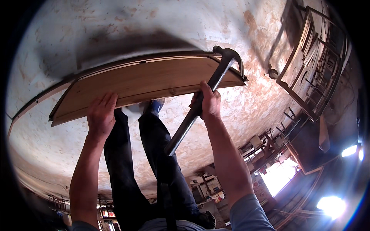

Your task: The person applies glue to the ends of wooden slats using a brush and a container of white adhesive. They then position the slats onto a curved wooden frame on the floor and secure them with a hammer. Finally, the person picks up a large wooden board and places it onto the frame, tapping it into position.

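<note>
A flat brown wooden panel (154, 81) with raised edges is tilted in front of me. My left hand (102, 113) grips its near edge toward the left, fingers laid over the top and the thumb hidden. In my right hand (209, 103) is a claw hammer (181, 133), held around the middle of its dark handle. The hammer's head points up and away, over the panel's right end. My right hand is close to the panel's near edge; I cannot tell if it touches.
Below lies a pale, brown-stained floor (192, 154). A long thin dark strip (42, 96) runs along the panel's far side and past its left end. At the right stands a wooden frame (296, 96). My dark-trousered legs (154, 142) are under the panel. Bright windows (279, 177) shine at lower right.
</note>
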`<state>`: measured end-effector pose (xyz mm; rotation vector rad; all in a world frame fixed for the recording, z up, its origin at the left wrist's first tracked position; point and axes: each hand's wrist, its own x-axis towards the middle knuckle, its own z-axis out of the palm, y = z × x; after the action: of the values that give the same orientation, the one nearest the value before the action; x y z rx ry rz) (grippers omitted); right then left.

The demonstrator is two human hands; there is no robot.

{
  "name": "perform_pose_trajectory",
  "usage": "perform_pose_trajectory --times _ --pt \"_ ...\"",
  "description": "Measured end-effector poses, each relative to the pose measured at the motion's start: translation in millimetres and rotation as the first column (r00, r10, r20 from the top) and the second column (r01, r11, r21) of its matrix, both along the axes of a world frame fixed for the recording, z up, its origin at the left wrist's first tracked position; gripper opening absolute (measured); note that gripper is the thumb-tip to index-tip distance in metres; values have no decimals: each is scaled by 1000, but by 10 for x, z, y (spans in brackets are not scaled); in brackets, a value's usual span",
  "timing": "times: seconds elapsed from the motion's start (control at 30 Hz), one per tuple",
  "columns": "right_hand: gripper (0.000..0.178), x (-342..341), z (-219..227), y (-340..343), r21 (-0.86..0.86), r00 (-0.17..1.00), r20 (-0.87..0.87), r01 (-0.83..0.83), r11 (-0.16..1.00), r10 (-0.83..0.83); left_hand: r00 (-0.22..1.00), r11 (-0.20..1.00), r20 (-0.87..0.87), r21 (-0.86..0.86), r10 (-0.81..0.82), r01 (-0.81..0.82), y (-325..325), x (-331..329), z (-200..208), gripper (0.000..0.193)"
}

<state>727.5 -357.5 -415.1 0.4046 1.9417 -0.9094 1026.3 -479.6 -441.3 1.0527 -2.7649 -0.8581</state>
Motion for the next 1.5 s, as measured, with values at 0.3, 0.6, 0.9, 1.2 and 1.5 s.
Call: perform_pose_trajectory --times 0.3,0.6,0.9,1.2,1.5 --pt "35 -2 -190 22 3 1000 14 -6 1000 6 1000 999 14 44 -3 2 25 12 -195 40" --pt "31 -4 -320 71 1 999 37 -11 1000 11 1000 999 4 49 22 -22 71 29 -323 40" --pt "31 34 -109 110 -84 999 51 22 996 -18 994 997 108 81 -2 -7 -41 -77 -320 32" --pt "14 136 328 1164 27 961 -227 -154 988 157 943 992 328 123 -51 11 98 -82 -407 42" --pt "25 145 -42 1575 251 955 -199 -166 954 219 932 988 351 150 -89 37 10 -133 -418 41"
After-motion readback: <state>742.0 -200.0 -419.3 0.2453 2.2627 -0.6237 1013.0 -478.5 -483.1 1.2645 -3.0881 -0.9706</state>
